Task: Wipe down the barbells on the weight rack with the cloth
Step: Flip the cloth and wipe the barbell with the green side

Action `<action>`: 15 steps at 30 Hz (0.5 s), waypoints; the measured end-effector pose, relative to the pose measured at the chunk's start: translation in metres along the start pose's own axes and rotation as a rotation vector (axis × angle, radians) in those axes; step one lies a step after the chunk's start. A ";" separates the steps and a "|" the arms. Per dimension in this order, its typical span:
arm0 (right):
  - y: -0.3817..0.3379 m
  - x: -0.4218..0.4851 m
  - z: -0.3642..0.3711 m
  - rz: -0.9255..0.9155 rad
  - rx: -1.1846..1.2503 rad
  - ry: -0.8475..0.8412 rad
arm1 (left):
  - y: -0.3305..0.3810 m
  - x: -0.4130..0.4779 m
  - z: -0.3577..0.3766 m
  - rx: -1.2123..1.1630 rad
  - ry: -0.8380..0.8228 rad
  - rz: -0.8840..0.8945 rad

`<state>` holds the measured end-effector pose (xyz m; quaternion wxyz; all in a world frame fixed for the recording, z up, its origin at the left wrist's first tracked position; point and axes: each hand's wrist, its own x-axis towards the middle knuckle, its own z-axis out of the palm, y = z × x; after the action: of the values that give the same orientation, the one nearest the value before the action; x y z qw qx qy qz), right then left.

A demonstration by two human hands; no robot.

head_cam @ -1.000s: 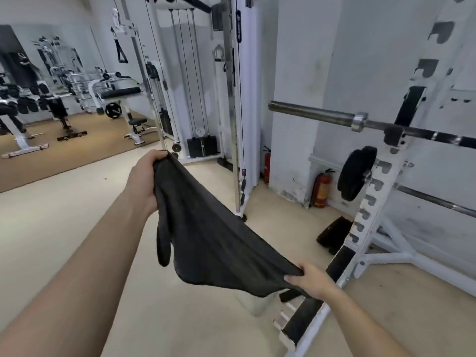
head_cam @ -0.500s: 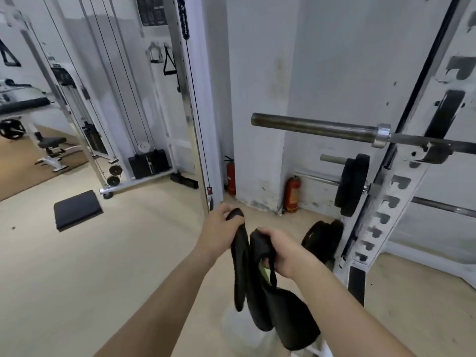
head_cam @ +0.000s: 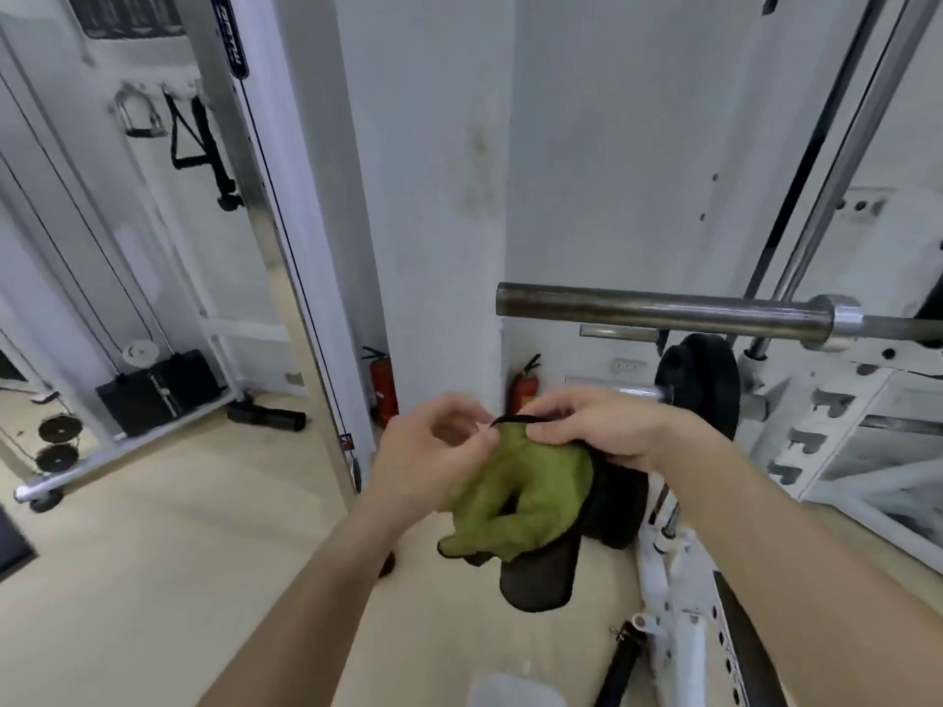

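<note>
While the cloth (head_cam: 525,494) hangs bunched below the barbell (head_cam: 663,311) end, not touching it, the right hand (head_cam: 602,428) grips its top edge and the left hand (head_cam: 433,451) appears to pinch it alongside. Step judged: readying cloth. Next: raise it, wrap the bar, slide along.

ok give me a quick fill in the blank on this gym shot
1. The left hand and right hand hold a cloth whose facing side is ____.
2. The barbell lies ____ both hands.
3. The two fire extinguishers on the floor are ____.
Missing words: green; above; red.
</note>
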<state>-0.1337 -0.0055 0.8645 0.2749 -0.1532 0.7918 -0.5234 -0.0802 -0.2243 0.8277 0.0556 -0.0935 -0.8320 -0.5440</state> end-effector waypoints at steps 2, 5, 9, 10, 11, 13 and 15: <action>-0.028 0.014 -0.010 -0.042 -0.084 -0.051 | -0.026 0.040 -0.015 0.101 -0.034 0.082; -0.055 0.045 -0.021 -0.031 -0.121 0.044 | -0.052 0.094 -0.029 -0.105 -0.413 -0.012; -0.081 0.048 -0.039 -0.054 -0.030 0.258 | -0.071 0.131 -0.034 -0.370 -0.611 -0.087; -0.085 0.045 -0.046 -0.065 0.004 0.319 | -0.076 0.136 -0.035 -0.371 -0.637 -0.061; -0.088 0.042 -0.052 -0.082 0.033 0.365 | -0.080 0.141 -0.034 -0.350 -0.653 -0.024; -0.094 0.034 -0.067 -0.115 0.037 0.432 | -0.084 0.152 -0.035 -0.332 -0.645 0.050; -0.098 0.027 -0.082 -0.096 -0.023 0.448 | -0.077 0.169 -0.043 -0.314 -0.515 0.119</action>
<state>-0.2086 0.0012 0.9711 0.0651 -0.0741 0.8308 -0.5477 -0.2623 -0.2778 0.8084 -0.1405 -0.2841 -0.7175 -0.6203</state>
